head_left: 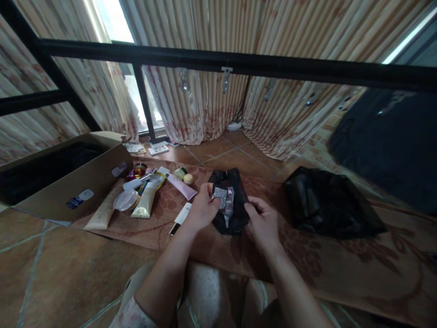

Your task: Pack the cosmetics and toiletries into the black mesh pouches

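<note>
My left hand [204, 208] is closed on a small square glittery case [220, 197], thumb across its front. Behind and under the case lies a small black bag [239, 180] of thin cloth. My right hand [263, 221] pinches the right edge of this bag between thumb and fingers. A shiny silvery-pink item [229, 210] shows against the bag, just right of the case; whether it is inside the bag I cannot tell. Close to my left wrist, a white and black flat item [180, 217] rests on the patterned mat [153, 234].
Left of my hands lie a pink tube [181, 184], a pale gold tube [145, 203], a tan tube [106, 205] and a round clear-lidded jar [125, 200]. A cardboard box [99, 175] stands at far left. On the right sits a black plastic bag [324, 200]. A dark metal rail [205, 58] crosses ahead.
</note>
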Motion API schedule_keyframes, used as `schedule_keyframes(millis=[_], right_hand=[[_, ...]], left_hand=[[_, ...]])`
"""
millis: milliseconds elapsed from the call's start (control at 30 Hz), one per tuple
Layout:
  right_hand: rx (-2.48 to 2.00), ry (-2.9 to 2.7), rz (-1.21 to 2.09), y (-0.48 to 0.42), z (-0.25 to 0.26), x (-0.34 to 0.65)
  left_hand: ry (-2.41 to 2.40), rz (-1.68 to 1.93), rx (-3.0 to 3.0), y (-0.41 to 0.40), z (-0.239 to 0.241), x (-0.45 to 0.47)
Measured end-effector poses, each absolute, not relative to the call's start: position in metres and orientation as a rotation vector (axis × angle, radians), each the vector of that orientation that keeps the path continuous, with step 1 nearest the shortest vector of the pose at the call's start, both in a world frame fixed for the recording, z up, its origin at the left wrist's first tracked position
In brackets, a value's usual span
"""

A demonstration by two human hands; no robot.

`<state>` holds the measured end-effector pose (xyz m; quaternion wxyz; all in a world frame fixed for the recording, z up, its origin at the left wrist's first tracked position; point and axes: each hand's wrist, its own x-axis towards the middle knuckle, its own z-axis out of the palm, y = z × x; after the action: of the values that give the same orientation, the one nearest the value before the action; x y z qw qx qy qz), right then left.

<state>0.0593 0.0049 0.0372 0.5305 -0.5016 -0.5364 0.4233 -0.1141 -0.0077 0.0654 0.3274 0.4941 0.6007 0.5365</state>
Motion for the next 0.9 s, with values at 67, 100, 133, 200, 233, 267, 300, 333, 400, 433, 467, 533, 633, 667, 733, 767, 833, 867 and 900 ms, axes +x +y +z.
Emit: schedule_keyframes(millis=[67,100,133,200,233,267,300,333,400,433,467,533,633,667,733,767,833,867,900], right_hand=[[-1.201,-1.271,1.001,0.006,0.037,0.059],[-1.202,-1.269,0.997,0.007,0.038,0.060],[-1.201,-1.268,0.991,0.007,0.038,0.060],[-1.196,-1.273,0.988,0.008,0.040,0.060],[-1.193,-1.274,0.989,0.008,0.041,0.060],[-1.191,-1.276,0.988,0.008,0.041,0.060],[-1.193,-1.277,0.984,0.007,0.041,0.060],[-1.194,-1.276,0.983,0.007,0.042,0.061],[-1.198,-1.272,0.982,0.007,0.042,0.061],[-1.202,-1.271,0.982,0.007,0.042,0.061],[-1.205,-1.270,0.981,0.007,0.043,0.060],[-1.206,-1.264,0.986,0.006,0.044,0.060],[-1.199,-1.258,0.999,0.005,0.046,0.059],[-1.194,-1.256,1.002,0.005,0.047,0.059],[-1.187,-1.258,1.001,0.005,0.047,0.059],[-1.188,-1.263,0.995,0.005,0.046,0.059],[-1.199,-1.275,0.974,0.005,0.046,0.060],[-1.207,-1.281,0.961,0.005,0.045,0.060],[-1.213,-1.284,0.953,0.005,0.045,0.060]], left_hand=[[1.740,1.268,1.410,-0.009,0.072,-0.119],[1.817,1.167,1.473,-0.010,0.075,-0.119],[1.893,1.058,1.538,-0.010,0.078,-0.118],[2.029,0.859,1.652,-0.011,0.080,-0.115],[2.078,0.786,1.697,-0.010,0.080,-0.112],[2.112,0.732,1.731,-0.010,0.080,-0.110],[2.127,0.697,1.758,-0.010,0.079,-0.107],[2.130,0.675,1.776,-0.010,0.079,-0.106],[2.115,0.665,1.791,-0.010,0.079,-0.103],[2.096,0.680,1.791,-0.010,0.079,-0.102],[2.065,0.706,1.782,-0.010,0.079,-0.101],[1.994,0.799,1.726,-0.009,0.077,-0.100],[1.882,1.004,1.571,-0.006,0.072,-0.098],[1.829,1.074,1.514,-0.005,0.070,-0.097],[1.668,1.166,1.405,-0.004,0.069,-0.095],[1.566,1.183,1.353,-0.004,0.070,-0.094],[1.377,1.210,1.263,-0.006,0.076,-0.092],[1.302,1.243,1.226,-0.008,0.080,-0.092],[1.242,1.298,1.193,-0.010,0.084,-0.092]])
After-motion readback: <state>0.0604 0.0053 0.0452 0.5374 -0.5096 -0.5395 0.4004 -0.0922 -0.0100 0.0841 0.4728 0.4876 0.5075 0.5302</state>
